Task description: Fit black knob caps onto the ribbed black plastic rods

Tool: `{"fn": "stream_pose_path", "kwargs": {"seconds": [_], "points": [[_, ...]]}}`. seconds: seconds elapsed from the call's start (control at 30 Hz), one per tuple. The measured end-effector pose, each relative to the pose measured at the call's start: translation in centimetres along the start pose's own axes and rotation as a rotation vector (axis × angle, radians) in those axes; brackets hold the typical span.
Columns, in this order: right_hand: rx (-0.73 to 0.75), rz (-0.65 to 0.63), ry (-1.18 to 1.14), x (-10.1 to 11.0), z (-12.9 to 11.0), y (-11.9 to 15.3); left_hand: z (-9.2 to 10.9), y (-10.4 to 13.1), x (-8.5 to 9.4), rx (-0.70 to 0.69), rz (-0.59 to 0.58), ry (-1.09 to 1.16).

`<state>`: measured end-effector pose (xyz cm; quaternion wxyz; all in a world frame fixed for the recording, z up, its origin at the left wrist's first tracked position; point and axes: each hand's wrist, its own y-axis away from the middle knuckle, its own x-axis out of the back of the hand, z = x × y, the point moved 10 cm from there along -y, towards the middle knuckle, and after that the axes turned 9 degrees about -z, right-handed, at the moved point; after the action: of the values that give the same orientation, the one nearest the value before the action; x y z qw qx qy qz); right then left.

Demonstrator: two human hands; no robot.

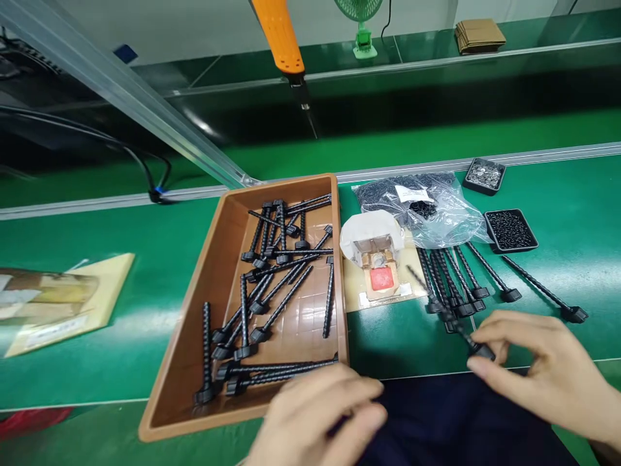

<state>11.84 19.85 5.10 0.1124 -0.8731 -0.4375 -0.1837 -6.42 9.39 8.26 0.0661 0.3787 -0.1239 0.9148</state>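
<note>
Between thumb and fingertips my right hand (538, 372) pinches the head of a black twisted rod (449, 314); its blurred shaft points up and left. Under and behind it, several similar rods (439, 278) lie side by side on the green table, with one more rod (538, 285) farther right. My left hand (323, 414), smeared by motion, is at the near right corner of the brown tray (194, 285), its fingers loosely curled and apart, nothing seen in them. Inside the tray lie several black rods (286, 307) with knob-like heads. A fixture with a red pad (381, 277) sits between tray and rods.
A clear bag of small black parts (412, 200) lies behind the fixture. Small black boxes hold silvery pieces (485, 175) and dark pieces (512, 230). An orange electric screwdriver (279, 32) hangs overhead. A metal post (145, 110) slants behind the tray; a yellowish board (111, 278) lies left.
</note>
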Motion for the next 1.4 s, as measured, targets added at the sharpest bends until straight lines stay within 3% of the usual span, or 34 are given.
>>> {"fn": "stream_pose_path", "kwargs": {"seconds": [0.13, 0.23, 0.4, 0.5, 0.6, 0.7, 0.8, 0.93, 1.13, 1.27, 1.33, 1.4], "points": [[-0.149, 0.136, 0.239, 3.7, 3.2, 0.9, -4.4, 1.3, 6.5, 0.268, 0.160, -0.416], [-0.223, 0.131, 0.324, 4.5, 5.9, 1.1, -7.9, 1.3, 8.7, 0.331, 0.145, -0.630], [-0.242, 0.182, 0.571, 4.7, 8.1, 0.8, -13.0, -0.2, 8.2, 0.354, -0.054, -0.779], [-0.245, 0.112, 0.643, 4.5, 8.4, 0.0, -15.0, -1.5, 7.7, 0.403, -0.144, -0.818], [-0.172, 0.109, 0.678, 5.3, 6.6, -2.2, -16.5, -2.8, 6.9, 0.438, -0.232, -0.840], [-0.145, 0.155, 0.803, 6.5, 4.9, -6.3, -17.4, -3.7, 6.5, 0.467, -0.275, -0.885], [-0.249, 0.092, 0.915, 6.7, 5.7, -11.4, -17.5, -4.1, 6.1, 0.461, -0.298, -0.940], [-0.285, 0.007, 0.966, 5.7, 7.2, -16.5, -17.0, -3.9, 5.3, 0.447, -0.332, -0.984], [-0.371, -0.084, 1.008, 4.4, 9.7, -19.2, -16.1, -3.4, 6.4, 0.470, -0.276, -0.960], [-0.357, -0.072, 0.951, 4.6, 9.8, -19.2, -14.5, -1.7, 9.6, 0.541, -0.110, -0.887], [-0.345, -0.049, 0.909, 5.0, 9.6, -18.9, -12.2, -0.2, 11.1, 0.535, 0.039, -0.775], [-0.334, -0.016, 0.857, 5.4, 9.5, -18.7, -8.7, 1.3, 11.7, 0.460, 0.204, -0.596]]}}
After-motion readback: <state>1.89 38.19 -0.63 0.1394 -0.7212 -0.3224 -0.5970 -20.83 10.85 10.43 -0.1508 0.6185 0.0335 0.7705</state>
